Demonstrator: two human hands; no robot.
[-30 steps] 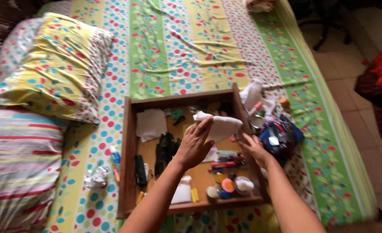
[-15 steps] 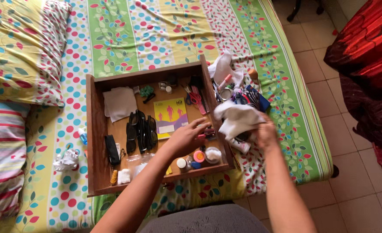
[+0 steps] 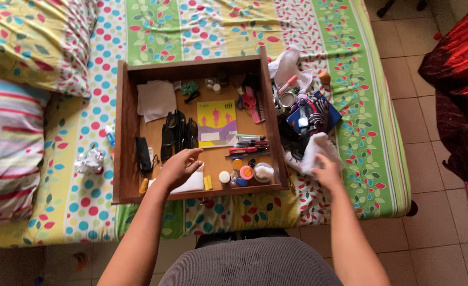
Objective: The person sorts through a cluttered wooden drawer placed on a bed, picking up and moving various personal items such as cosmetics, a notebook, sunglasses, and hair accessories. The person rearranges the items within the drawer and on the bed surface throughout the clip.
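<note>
The right hand (image 3: 329, 172) has its grip closed on a white cloth (image 3: 314, 151), just outside the right wall of the wooden drawer (image 3: 121, 132) lying on the bed (image 3: 371, 106) near its front edge; the left hand (image 3: 180, 167), fingers loose and released, rests over a white folded paper (image 3: 191, 184) at the drawer's front wall; a yellow booklet (image 3: 216, 123) lies mid-drawer.

The left hand (image 3: 180, 167) covers most of the white pad (image 3: 189, 184) in the wooden drawer (image 3: 120, 132), so its front can't be seen. Right hand (image 3: 327, 172) sits over the white cloth (image 3: 314, 150), grip unclear. The clutter pile (image 3: 305, 114) is a jumble, too small to sort. Both pillows are cut off by the frame.
</note>
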